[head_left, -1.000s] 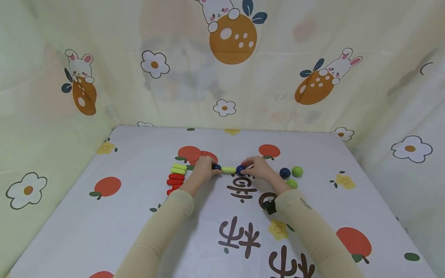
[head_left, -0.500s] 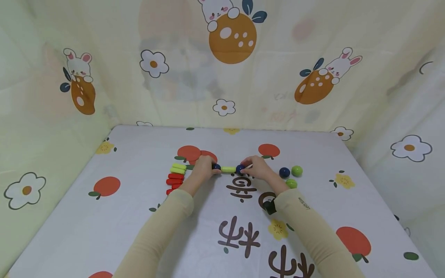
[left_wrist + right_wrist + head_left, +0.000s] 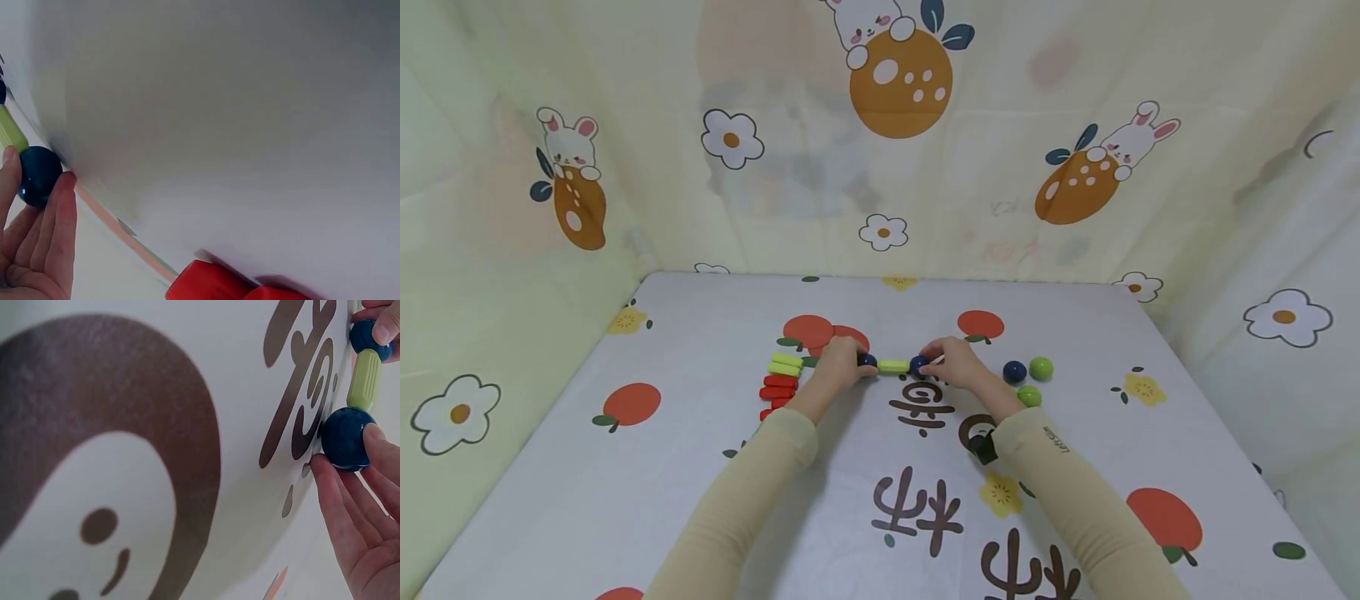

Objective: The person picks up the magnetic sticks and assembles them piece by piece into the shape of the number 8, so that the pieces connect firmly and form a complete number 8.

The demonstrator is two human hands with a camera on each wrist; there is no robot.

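Note:
A light green ridged rod [image 3: 892, 366] spans two dark blue balls, one at each end. My left hand [image 3: 841, 363] pinches the left blue ball [image 3: 40, 176] between thumb and fingers. On the other end, my right hand [image 3: 957, 363] grips the right blue ball [image 3: 346, 439] the same way. The right wrist view shows the green rod [image 3: 364, 380] touching both balls in one straight piece, close to the tabletop.
Left of the hands lie two green rods [image 3: 786, 365] and several red rods [image 3: 778, 387], partly behind the left arm. Right of them sit a loose blue ball [image 3: 1014, 372] and two green balls [image 3: 1041, 369]. A patterned cloth covers the table [image 3: 685, 467]; curtains hang around it.

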